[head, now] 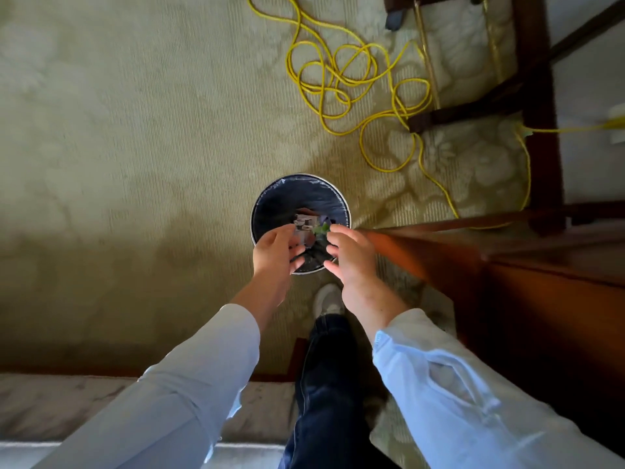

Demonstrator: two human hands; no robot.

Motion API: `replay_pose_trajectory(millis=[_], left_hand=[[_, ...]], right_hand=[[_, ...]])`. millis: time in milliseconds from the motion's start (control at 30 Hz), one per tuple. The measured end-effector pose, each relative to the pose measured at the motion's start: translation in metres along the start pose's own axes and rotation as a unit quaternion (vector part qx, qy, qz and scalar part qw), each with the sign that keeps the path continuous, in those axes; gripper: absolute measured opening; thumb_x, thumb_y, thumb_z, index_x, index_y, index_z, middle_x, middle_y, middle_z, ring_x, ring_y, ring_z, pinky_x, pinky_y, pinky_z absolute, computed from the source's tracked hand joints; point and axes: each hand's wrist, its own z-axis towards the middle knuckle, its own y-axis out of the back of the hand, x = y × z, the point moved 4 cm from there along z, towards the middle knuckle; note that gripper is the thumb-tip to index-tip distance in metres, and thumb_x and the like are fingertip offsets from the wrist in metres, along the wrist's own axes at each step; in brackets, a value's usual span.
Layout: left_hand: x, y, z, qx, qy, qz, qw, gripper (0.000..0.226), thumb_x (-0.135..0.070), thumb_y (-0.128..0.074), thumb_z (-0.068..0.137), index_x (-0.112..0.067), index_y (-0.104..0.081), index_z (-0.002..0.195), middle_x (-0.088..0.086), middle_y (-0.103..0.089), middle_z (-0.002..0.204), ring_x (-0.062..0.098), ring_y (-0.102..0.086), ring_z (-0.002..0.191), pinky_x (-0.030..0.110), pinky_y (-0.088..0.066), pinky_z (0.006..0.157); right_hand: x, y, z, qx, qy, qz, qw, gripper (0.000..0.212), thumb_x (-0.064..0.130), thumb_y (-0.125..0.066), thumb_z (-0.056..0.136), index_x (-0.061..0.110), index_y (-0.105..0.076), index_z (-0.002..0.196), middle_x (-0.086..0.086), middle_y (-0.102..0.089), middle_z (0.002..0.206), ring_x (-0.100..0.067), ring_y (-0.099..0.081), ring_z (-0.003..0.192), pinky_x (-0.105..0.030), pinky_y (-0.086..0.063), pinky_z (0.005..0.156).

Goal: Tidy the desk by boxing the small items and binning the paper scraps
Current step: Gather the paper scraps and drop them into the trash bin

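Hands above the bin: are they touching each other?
Apart. The head view shows the left hand and right hand side by side over the bin, its dark liner and paper scraps plainly visible in the gap between them.

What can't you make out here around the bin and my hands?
All in the head view:
1. Scraps: small and blurred; unclear whether the left hand pinches them or they are loose in the bin.
2. Bin's near rim: hidden by the left hand and right hand.
3. Wooden furniture: blurred, cut off by the right edge; its top is unseen.
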Motion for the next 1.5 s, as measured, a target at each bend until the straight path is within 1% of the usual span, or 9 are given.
replay_pose_trajectory(millis=[133,267,567,667,900,1100,1267,1433,1500], left_hand=[[-0.021,0.008,-0.075,0.044,-0.058,0.029,0.997,0.017,-0.015,-0.051,0.098,-0.013,-0.065,0.108,0.001,-0.068,0.083,0.007,-0.069,0.066,0.032,-0.056,0.081],[-0.034,0.013,-0.165,0.098,-0.097,0.034,0.99,0.015,-0.012,-0.052,0.097,-0.013,-0.065,0.105,0.002,-0.065,0.081,0.014,-0.063,0.074,0.026,-0.057,0.074],[-0.013,0.01,-0.353,0.205,-0.154,0.066,0.964,0.014,-0.013,-0.051,0.096,-0.015,-0.064,0.091,0.005,-0.064,0.086,0.019,-0.063,0.079,0.032,-0.053,0.081],[0.007,0.003,-0.396,0.236,-0.17,0.099,0.952,0.015,-0.013,-0.048,0.098,-0.016,-0.063,0.097,0.004,-0.065,0.088,0.019,-0.064,0.082,0.037,-0.051,0.09],[0.066,-0.031,-0.495,0.328,-0.171,0.159,0.916,0.02,-0.014,-0.046,0.099,-0.013,-0.062,0.112,0.005,-0.067,0.093,0.019,-0.065,0.084,0.035,-0.053,0.08],[0.131,-0.066,-0.551,0.394,-0.179,0.28,0.857,0.021,-0.019,-0.049,0.099,-0.016,-0.063,0.114,0.007,-0.069,0.105,0.022,-0.066,0.099,0.036,-0.055,0.085],[0.193,-0.089,-0.578,0.431,-0.177,0.369,0.804,0.015,-0.013,-0.048,0.099,-0.013,-0.061,0.107,0.009,-0.067,0.098,0.021,-0.065,0.086,0.034,-0.054,0.081],[0.241,-0.104,-0.578,0.449,-0.191,0.48,0.729,0.015,-0.007,-0.055,0.093,-0.013,-0.062,0.106,0.004,-0.067,0.089,0.015,-0.062,0.076,0.026,-0.05,0.07],[0.255,-0.11,-0.575,0.453,-0.203,0.531,0.686,0.016,-0.007,-0.057,0.092,-0.013,-0.061,0.105,0.001,-0.066,0.087,0.011,-0.06,0.072,0.022,-0.047,0.067]], right_hand=[[0.007,0.023,-0.072,0.009,0.05,0.012,0.999,0.026,0.009,-0.055,0.093,0.015,-0.065,0.115,-0.002,-0.062,0.102,-0.004,-0.056,0.081,-0.023,-0.048,0.073],[0.012,0.054,-0.158,0.029,0.099,0.051,0.993,0.022,0.011,-0.054,0.095,0.018,-0.065,0.112,0.006,-0.063,0.093,-0.004,-0.058,0.082,-0.021,-0.047,0.074],[-0.017,0.163,-0.339,0.073,0.213,0.142,0.964,0.021,0.006,-0.057,0.092,0.022,-0.065,0.104,0.005,-0.065,0.099,-0.007,-0.058,0.09,-0.032,-0.047,0.092],[-0.034,0.206,-0.376,0.048,0.256,0.158,0.952,0.021,0.008,-0.06,0.091,0.025,-0.066,0.101,0.003,-0.069,0.108,-0.011,-0.061,0.098,-0.033,-0.049,0.091],[-0.082,0.315,-0.442,-0.023,0.332,0.162,0.929,0.023,0.009,-0.063,0.089,0.027,-0.067,0.104,0.004,-0.07,0.108,-0.012,-0.063,0.098,-0.025,-0.05,0.078],[-0.133,0.39,-0.468,-0.113,0.346,0.199,0.91,0.023,0.006,-0.063,0.089,0.025,-0.068,0.102,0.004,-0.07,0.102,-0.009,-0.064,0.093,-0.025,-0.052,0.079],[-0.19,0.434,-0.474,-0.192,0.299,0.253,0.9,0.023,0.004,-0.062,0.089,0.023,-0.067,0.101,0.004,-0.069,0.102,-0.011,-0.064,0.098,-0.03,-0.055,0.088],[-0.241,0.457,-0.469,-0.264,0.257,0.307,0.877,0.022,0.0,-0.06,0.089,0.018,-0.064,0.102,0.001,-0.068,0.099,-0.01,-0.063,0.092,-0.016,-0.047,0.07],[-0.256,0.46,-0.464,-0.295,0.23,0.319,0.871,0.022,0.002,-0.062,0.088,0.02,-0.064,0.1,0.0,-0.068,0.099,-0.013,-0.064,0.095,-0.019,-0.046,0.072]])
